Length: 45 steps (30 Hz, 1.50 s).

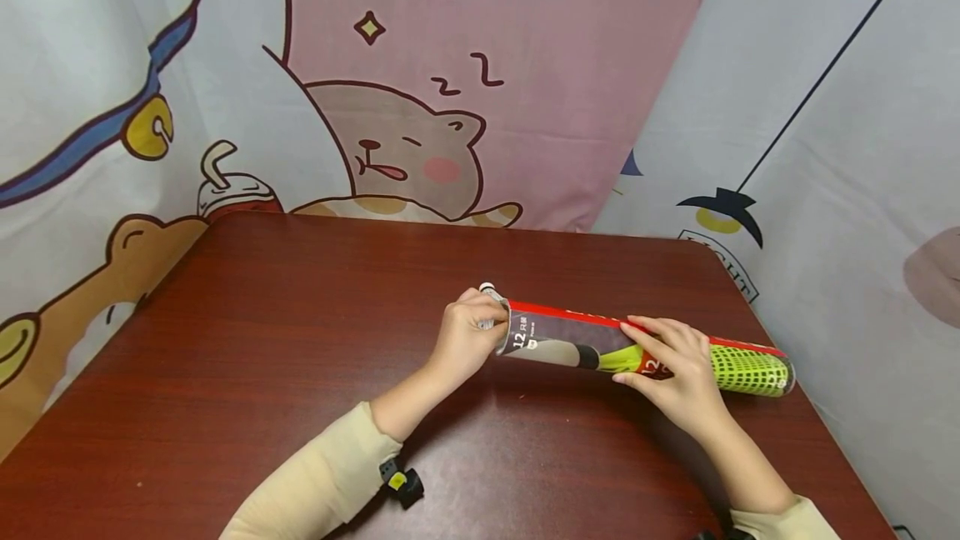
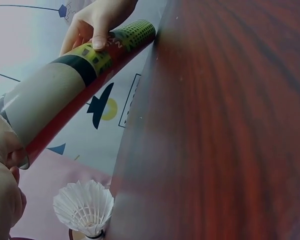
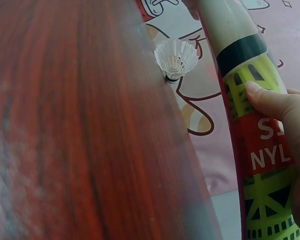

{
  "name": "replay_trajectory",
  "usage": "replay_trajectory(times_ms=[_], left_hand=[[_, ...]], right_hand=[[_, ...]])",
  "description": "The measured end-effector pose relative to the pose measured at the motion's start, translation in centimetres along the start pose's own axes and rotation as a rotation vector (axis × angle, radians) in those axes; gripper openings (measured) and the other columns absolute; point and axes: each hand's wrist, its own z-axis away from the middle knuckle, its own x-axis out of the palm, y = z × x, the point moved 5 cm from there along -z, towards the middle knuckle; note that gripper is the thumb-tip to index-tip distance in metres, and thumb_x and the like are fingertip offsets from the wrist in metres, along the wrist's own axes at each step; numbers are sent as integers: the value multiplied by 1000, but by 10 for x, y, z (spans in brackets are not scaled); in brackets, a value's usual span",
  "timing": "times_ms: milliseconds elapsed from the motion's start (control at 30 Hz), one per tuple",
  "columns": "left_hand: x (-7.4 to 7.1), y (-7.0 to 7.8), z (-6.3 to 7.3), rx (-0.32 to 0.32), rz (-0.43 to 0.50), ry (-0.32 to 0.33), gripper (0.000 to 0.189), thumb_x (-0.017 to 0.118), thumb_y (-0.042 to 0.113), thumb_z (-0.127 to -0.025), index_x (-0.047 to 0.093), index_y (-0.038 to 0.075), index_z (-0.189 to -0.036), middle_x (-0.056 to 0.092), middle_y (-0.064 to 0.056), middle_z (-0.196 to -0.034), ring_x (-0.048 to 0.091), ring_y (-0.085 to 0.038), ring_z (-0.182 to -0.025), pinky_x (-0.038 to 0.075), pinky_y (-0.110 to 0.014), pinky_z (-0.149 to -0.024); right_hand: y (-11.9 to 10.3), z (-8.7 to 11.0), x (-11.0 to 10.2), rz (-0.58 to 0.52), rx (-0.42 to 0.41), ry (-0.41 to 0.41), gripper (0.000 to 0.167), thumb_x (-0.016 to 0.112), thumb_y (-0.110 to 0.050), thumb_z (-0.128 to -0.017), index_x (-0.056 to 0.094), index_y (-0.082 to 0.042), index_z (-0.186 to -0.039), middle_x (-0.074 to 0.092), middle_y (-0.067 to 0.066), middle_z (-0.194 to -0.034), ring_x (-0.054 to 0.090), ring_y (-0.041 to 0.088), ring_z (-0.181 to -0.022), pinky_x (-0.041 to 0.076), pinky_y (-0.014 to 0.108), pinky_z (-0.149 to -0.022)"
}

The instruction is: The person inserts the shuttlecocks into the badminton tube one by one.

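Note:
A long shuttlecock tube (image 1: 558, 330) with a red stripe and yellow-green net print is held at a slant above the table. My right hand (image 1: 678, 365) grips it round the middle, thumb on the near side. At the tube's left end, my left hand (image 1: 468, 332) has its fingertips bent in at the mouth; what they touch inside is hidden. A white shuttlecock (image 2: 85, 207) is on the table beyond the tube's mouth, apart from both hands, its skirt facing me. In the head view the left hand partly covers this shuttlecock (image 1: 487, 290).
The dark red wooden table (image 1: 315, 307) spreads under both arms. Printed curtains (image 1: 525, 40) hang behind its far edge and along the sides. The tube's right end lies near the table's right edge. A black wrist strap (image 1: 405, 483) is on the left sleeve.

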Motion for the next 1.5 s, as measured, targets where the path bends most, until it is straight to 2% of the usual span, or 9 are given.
replay_trajectory(times_ms=[133,333,433,600,700,867,1067,1267,1500], left_hand=[[2,0,0,7,-28,-24,16,74,-12,-65,74,3,-69,69,0,-74,56,-14,-76,46,-23,-68],[-3,-3,-3,-54,9,-47,15,76,-8,-69,76,1,-81,69,-4,-80,58,-15,-81,50,-29,-70],[-5,-7,-5,-72,33,-68,16,78,-5,-70,77,2,-85,69,-4,-80,57,-15,-80,51,-35,-66],[-13,-11,-10,-52,62,-74,17,81,3,-73,78,5,-90,70,0,-80,55,-23,-75,45,-33,-56],[-21,-15,-13,-39,71,-66,17,81,4,-75,78,6,-91,71,1,-81,56,-22,-77,45,-30,-59],[-31,-23,-16,-48,65,-55,18,80,2,-74,77,6,-91,72,1,-84,57,-15,-81,48,-35,-67],[-35,-33,-16,-75,39,-54,19,81,-1,-73,77,6,-90,72,2,-86,55,-13,-83,47,-35,-69],[-34,-42,-14,-130,33,-58,22,82,-2,-71,76,4,-91,71,-1,-88,56,-17,-86,47,-40,-73],[-25,-55,-8,-263,42,-100,25,81,0,-72,74,-1,-96,70,-7,-95,61,-28,-87,49,-49,-77]], right_hand=[[0,1,0,4,-2,-1,67,67,-60,-77,66,-12,-124,61,9,-123,45,27,-114,24,43,-85],[1,0,1,3,3,-6,67,68,-59,-78,65,-13,-125,60,8,-124,45,27,-114,23,44,-85],[1,0,0,4,6,-9,67,68,-58,-78,65,-12,-126,60,9,-125,46,29,-113,23,44,-85],[3,1,-2,16,33,-24,69,67,-61,-78,65,-11,-126,59,9,-125,45,28,-114,23,44,-85],[5,1,-4,21,42,-24,70,67,-61,-77,65,-12,-126,59,9,-126,44,27,-114,23,43,-86],[5,0,-7,23,15,17,68,68,-60,-77,66,-10,-123,61,11,-123,46,30,-112,24,45,-87],[9,-1,-11,34,21,38,68,68,-61,-77,66,-10,-123,61,10,-123,46,27,-113,24,47,-87],[14,-1,-16,43,36,37,68,67,-61,-77,66,-10,-123,61,10,-123,46,26,-112,23,46,-86],[18,0,-22,36,40,52,68,67,-61,-77,66,-10,-123,61,9,-123,46,24,-114,23,42,-87]])
